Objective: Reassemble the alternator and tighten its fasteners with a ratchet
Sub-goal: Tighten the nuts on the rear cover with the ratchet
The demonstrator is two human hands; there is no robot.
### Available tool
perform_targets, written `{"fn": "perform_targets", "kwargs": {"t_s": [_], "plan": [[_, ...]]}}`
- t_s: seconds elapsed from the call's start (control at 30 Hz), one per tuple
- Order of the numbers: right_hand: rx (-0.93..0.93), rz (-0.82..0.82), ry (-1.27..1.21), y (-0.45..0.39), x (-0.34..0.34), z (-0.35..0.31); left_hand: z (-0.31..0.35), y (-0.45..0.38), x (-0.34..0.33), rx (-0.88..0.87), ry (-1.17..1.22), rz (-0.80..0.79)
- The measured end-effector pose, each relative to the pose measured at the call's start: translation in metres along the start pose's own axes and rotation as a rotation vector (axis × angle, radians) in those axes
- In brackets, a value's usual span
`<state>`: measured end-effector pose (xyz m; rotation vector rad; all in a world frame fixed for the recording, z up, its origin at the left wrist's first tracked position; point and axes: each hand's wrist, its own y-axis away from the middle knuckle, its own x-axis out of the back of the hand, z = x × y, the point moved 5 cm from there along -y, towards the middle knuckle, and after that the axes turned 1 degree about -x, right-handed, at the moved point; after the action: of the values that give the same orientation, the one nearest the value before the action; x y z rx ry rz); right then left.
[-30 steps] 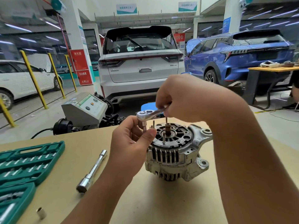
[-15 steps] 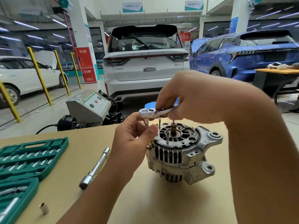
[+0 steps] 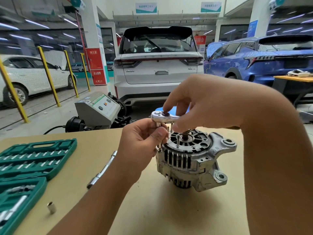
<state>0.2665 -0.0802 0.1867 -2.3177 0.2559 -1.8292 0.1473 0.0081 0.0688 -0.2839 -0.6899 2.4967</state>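
A silver alternator stands on the tan table, shaft end up, with thin bolts sticking out of its top. A chrome ratchet hovers over the alternator's left edge, and its socket points down at one bolt. My right hand holds the ratchet's handle, with the forefinger resting on the head. My left hand pinches the socket and bolt under the ratchet's head, against the alternator's left side. The ratchet's handle is hidden in my right palm.
An open green socket case lies at the table's left. A chrome extension bar and a loose small socket lie left of the alternator. A grey test machine stands behind the table, with parked cars beyond it.
The ratchet's head has swung a little, and my right forefinger now lies on top of it. My left hand keeps its pinch under the head. The view has shifted slightly.
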Motion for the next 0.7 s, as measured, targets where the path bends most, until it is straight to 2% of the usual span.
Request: {"fn": "perform_targets", "kwargs": {"t_s": [0.17,0.33,0.5,0.6,0.7], "plan": [[-0.118,0.038,0.055,-0.001,0.004,0.015,-0.002,0.000,0.000,0.013,0.012,0.052],[-0.004,-0.074,-0.064,0.011,0.004,0.005,-0.001,0.001,-0.003,-0.018,0.040,0.070],[-0.069,0.055,0.092,-0.001,0.001,0.003,-0.005,0.002,-0.004,-0.021,0.023,0.087],[-0.039,0.011,0.143,-0.003,-0.006,-0.006,-0.006,0.001,-0.004,-0.018,0.001,0.106],[-0.023,-0.017,0.092,0.003,-0.002,-0.007,-0.007,0.001,-0.004,-0.025,-0.012,0.117]]}}
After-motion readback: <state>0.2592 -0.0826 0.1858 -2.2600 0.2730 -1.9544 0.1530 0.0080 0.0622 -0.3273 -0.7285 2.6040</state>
